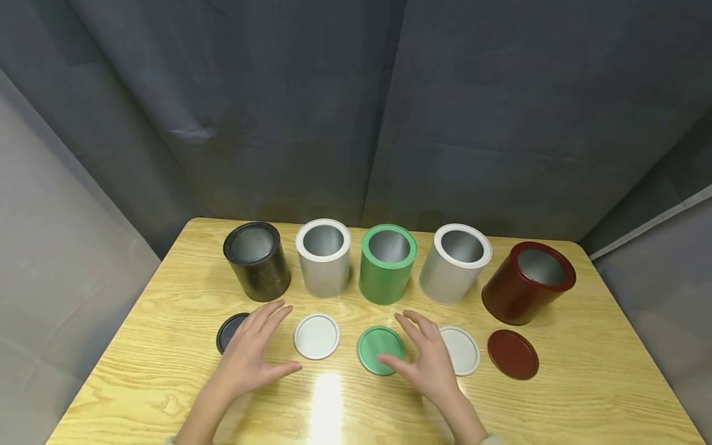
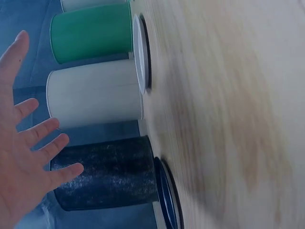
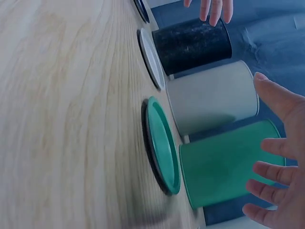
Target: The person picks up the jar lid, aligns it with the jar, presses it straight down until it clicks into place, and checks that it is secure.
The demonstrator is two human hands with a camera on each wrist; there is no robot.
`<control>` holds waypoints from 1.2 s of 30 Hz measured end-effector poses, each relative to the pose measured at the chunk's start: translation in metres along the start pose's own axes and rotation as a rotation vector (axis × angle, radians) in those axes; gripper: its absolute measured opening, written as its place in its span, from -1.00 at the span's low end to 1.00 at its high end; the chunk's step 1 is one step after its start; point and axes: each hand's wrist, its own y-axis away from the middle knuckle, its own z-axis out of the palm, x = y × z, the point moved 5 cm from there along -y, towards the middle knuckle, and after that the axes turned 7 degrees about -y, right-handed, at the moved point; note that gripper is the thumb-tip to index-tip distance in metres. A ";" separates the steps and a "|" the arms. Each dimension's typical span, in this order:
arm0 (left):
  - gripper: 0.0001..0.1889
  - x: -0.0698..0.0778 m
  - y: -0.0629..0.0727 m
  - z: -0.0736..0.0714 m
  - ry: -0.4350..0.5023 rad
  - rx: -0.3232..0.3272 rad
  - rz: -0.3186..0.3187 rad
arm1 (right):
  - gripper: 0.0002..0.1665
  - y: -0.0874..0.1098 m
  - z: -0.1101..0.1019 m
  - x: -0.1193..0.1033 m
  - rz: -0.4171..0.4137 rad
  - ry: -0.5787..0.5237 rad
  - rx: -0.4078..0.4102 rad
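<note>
Both hands hover over the table with fingers spread and nothing held. My left hand (image 1: 250, 355) partly covers the black lid (image 1: 225, 334), and its fingertips point toward the black can (image 1: 260, 272). Just right of it lies a white lid (image 1: 317, 336). My right hand (image 1: 428, 364) is between the green lid (image 1: 374, 347) and a second white lid (image 1: 464, 351), its thumb overlapping the green one in the head view. Behind these lids stand a white can (image 1: 327, 276), the green can (image 1: 385, 281) and another white can (image 1: 447, 278), all with open tops.
At the right end stand a dark red can (image 1: 508, 293) and, in front of it, a dark red lid (image 1: 513, 354). A dark grey curtain (image 1: 289, 111) hangs behind the wooden table (image 1: 601, 371). Lighter cloth (image 1: 55, 259) hangs at the left.
</note>
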 end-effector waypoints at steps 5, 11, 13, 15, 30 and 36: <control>-0.01 -0.005 0.002 -0.005 -0.009 -0.004 -0.001 | -0.15 -0.005 0.006 -0.004 0.028 -0.017 -0.038; -0.02 -0.014 0.007 -0.011 -0.020 -0.017 -0.011 | -0.15 -0.013 0.013 -0.013 0.014 -0.042 -0.051; -0.04 -0.017 0.010 -0.014 -0.027 -0.012 -0.004 | -0.14 -0.015 0.016 -0.016 0.001 -0.043 -0.052; -0.05 -0.020 0.011 -0.017 -0.036 -0.007 0.000 | -0.14 -0.017 0.018 -0.020 -0.016 -0.051 -0.052; -0.06 -0.041 0.023 -0.036 -0.066 -0.015 -0.028 | -0.16 -0.031 0.042 -0.044 -0.055 -0.113 -0.115; -0.03 -0.051 0.028 -0.039 -0.081 -0.035 -0.045 | -0.16 -0.035 0.055 -0.052 -0.068 -0.173 -0.152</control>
